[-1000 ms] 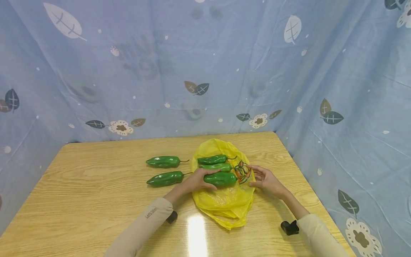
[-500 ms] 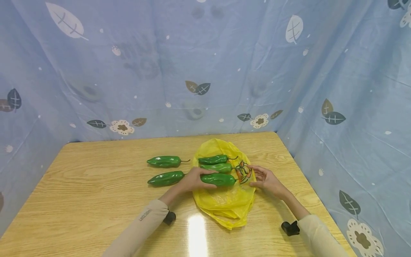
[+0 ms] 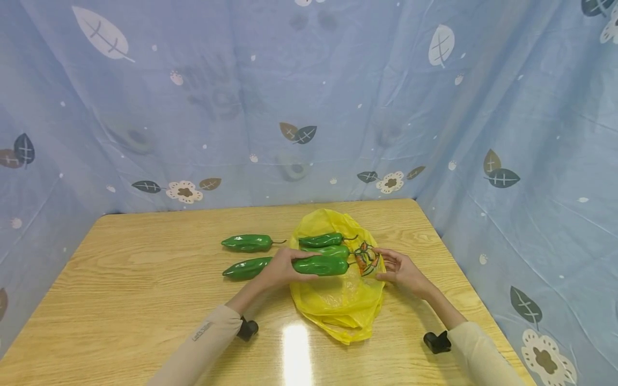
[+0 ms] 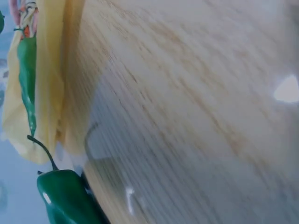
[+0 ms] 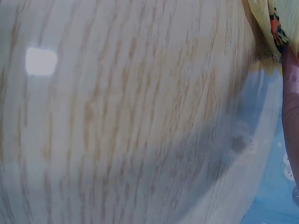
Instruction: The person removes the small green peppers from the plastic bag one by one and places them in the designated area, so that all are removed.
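Observation:
In the head view my left hand [image 3: 281,266] grips a green pepper [image 3: 330,265] between thumb and fingers, its dark stem pointing right. That pepper overlaps a yellow plastic bag [image 3: 338,305] lying spread on the table. Two more green peppers show on the bag: a darker one [image 3: 319,240] at the back and a lighter one [image 3: 335,250] just behind the held pepper. My right hand [image 3: 404,272] stays at the bag's right edge, thumb and fingers apart, fingertips touching the plastic. An orange, green and black pattern [image 3: 365,257] shows between its fingertips and the pepper stems.
Left of the bag lie two dark green peppers, one at the back [image 3: 247,243] and one nearer [image 3: 245,269], partly behind my left hand. The wooden table [image 3: 145,300] ends at a blue patterned curtain [image 3: 251,107] behind and on both sides.
My left hand has moved left with the green pepper, now over more of the nearer loose pepper. My right hand and the bag have stayed in place.

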`<state>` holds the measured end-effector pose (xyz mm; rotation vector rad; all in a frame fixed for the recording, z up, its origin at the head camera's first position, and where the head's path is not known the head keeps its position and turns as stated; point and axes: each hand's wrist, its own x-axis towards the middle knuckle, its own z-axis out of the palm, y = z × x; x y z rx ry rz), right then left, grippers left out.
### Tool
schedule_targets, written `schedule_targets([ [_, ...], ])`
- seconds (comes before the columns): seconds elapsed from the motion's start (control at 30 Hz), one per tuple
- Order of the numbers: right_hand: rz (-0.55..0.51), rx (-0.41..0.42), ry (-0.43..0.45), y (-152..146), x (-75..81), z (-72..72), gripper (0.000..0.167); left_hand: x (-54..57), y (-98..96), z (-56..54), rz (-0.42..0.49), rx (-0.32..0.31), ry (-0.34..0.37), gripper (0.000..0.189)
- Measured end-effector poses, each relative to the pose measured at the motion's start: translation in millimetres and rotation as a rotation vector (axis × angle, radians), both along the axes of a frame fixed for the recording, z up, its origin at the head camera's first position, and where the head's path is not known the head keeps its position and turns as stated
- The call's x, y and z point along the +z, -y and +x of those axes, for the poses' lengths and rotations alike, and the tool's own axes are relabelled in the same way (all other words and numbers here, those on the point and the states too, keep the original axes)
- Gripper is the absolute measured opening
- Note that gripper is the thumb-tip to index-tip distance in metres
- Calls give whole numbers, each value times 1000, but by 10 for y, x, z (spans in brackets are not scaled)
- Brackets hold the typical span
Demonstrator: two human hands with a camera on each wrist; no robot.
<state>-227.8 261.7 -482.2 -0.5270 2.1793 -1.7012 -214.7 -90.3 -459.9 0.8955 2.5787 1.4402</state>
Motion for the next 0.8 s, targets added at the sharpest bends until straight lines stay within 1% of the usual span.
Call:
schedule_targets([
  [0.13, -3, -4, 6, 1, -1, -6, 67, 42, 43, 51, 19, -2, -6, 51],
  [0.27, 5, -10, -1, 2, 8, -2, 67, 86, 118, 118, 43, -4, 10, 51],
  [0.37, 9, -11, -6, 7, 13, 2, 67, 97, 200, 168, 58, 23, 14, 50],
  [0.53, 20, -17, -9, 9, 14, -3, 67, 76, 341, 249, 66, 82, 4, 49],
  [0.67, 39, -23, -13, -2, 18, -4, 66, 47, 427, 298, 71, 97, 32, 49],
  [0.8, 53, -30, -24, -12, 21, 2, 67, 49, 498, 357, 92, 105, 63, 47],
])
